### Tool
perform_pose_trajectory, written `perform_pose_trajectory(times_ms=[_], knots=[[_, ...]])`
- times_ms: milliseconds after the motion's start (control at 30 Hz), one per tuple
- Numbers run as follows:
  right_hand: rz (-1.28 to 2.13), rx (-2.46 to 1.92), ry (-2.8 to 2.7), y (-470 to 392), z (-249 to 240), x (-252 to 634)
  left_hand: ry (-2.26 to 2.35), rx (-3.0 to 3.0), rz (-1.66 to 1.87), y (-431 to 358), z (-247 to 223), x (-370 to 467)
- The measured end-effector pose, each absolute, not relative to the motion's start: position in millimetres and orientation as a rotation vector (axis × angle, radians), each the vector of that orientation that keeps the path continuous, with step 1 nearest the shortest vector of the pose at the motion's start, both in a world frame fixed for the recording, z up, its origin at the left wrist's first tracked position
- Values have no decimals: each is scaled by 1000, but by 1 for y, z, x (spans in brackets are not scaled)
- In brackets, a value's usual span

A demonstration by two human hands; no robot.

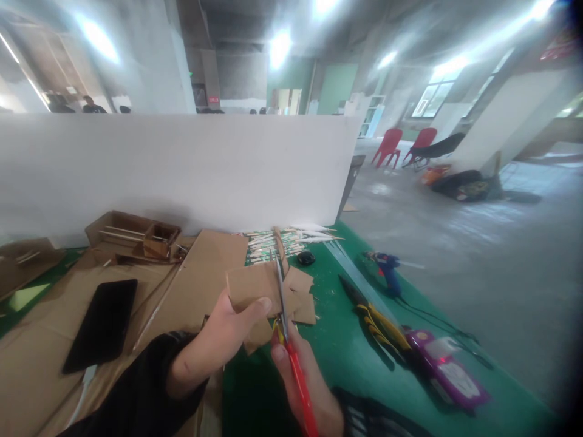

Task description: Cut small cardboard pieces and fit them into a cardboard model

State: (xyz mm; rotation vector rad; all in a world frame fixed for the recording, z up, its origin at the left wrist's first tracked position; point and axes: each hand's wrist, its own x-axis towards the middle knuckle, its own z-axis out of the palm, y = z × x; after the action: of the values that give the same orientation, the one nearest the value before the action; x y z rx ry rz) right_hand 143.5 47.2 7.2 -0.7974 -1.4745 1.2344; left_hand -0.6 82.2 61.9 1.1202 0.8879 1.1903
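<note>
My left hand (239,321) pinches a small rectangular cardboard piece (250,286), thumb on top and fingers beneath. In my right hand (303,376) is a pair of scissors (296,370) with red handles, its blades pointing away from me along the right edge of the cardboard. Whether the blades are parted is hard to make out. Just right of the blades lie several cut cardboard pieces (304,308) on the green table (359,364). Another cardboard scrap (257,335) shows below my left hand.
At the left, a black phone (102,325) with a white cable rests on cardboard sheets (159,303). A cardboard box (122,233) stands behind. At the right lie yellow-black pliers (378,321), a purple device (446,367) and a blue glue gun (387,270). A white panel (182,170) borders the back.
</note>
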Motion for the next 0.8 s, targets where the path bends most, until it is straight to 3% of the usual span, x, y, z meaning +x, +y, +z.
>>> perform_pose_trajectory(times_ms=[800], knots=[[1094,-926,-1562,44,17,147,870,1157,1099,79,68,1]])
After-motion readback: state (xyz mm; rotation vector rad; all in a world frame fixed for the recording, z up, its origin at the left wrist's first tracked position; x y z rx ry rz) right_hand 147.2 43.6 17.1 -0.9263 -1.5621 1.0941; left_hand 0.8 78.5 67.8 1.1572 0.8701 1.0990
